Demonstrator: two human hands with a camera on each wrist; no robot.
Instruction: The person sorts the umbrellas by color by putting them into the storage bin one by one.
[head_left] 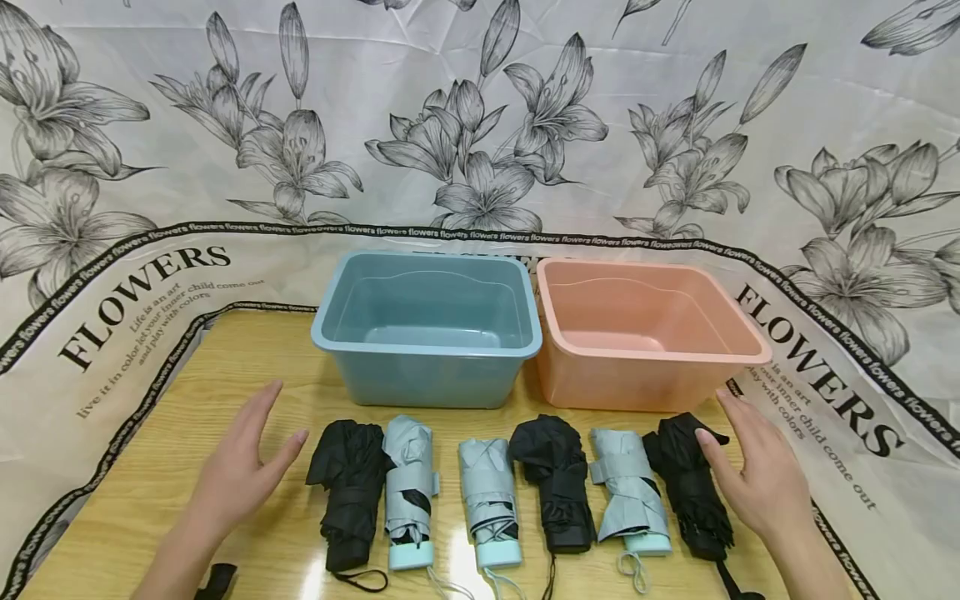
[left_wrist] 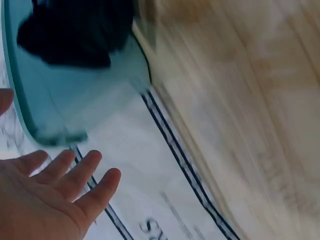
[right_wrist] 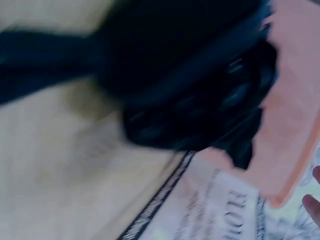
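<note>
A row of folded umbrellas lies on the table. My left hand [head_left: 243,458], fingers extended and thumb apart, hovers left of the leftmost black umbrella [head_left: 351,483] and holds nothing. Beside that one lie a light blue umbrella [head_left: 409,492] and another light blue umbrella [head_left: 489,492]. Further right come a black umbrella [head_left: 555,483], a third light blue umbrella [head_left: 632,500] and the rightmost black umbrella [head_left: 690,483]. Close to this last one is my right hand [head_left: 761,475], its thumb overlapping the umbrella's edge in the head view, fingers spread. In the right wrist view a dark umbrella [right_wrist: 190,85] looms blurred.
Behind the row stand a blue bin [head_left: 427,375] and, touching or nearly touching it, a pink bin [head_left: 637,383]; both have nothing inside. A flower-printed cloth [head_left: 480,200] hangs behind and borders the wooden table [head_left: 247,358]. A small black object [head_left: 216,581] lies by the left forearm.
</note>
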